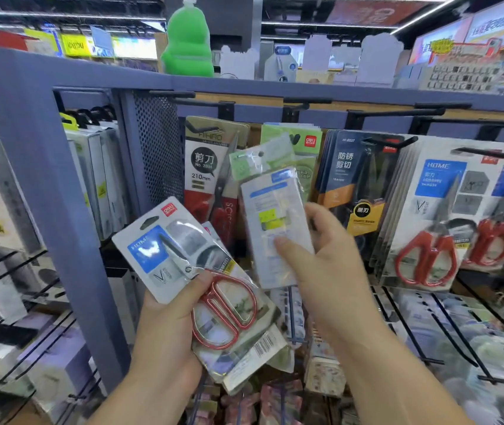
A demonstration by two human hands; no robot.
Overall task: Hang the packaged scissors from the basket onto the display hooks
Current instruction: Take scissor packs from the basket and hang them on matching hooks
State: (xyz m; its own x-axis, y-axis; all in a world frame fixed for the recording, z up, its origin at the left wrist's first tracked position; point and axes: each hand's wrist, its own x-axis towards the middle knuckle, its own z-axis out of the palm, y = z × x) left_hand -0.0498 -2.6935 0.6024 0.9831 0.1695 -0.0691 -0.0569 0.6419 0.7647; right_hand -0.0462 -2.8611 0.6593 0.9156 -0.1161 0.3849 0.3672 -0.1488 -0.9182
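Observation:
My left hand [169, 317] grips a stack of packaged scissors; the top pack [164, 250] has a white card with a blue label and red-handled scissors [224, 311]. My right hand [324, 262] pinches a single pack [272, 216], seen from its white printed back with a green top, tilted and raised before the display. Black display hooks [376, 113] stick out from the purple rack above. Red-handled scissor packs [428, 222] of the same kind hang at the right. No basket is in view.
Hanging on the rack are a red and black scissor pack [207, 167], green packs [303, 142] and dark blue packs [352, 179]. A purple post [60, 191] divides the bays. A green plush [188, 41] sits on top. Lower hooks [447, 326] hold small goods.

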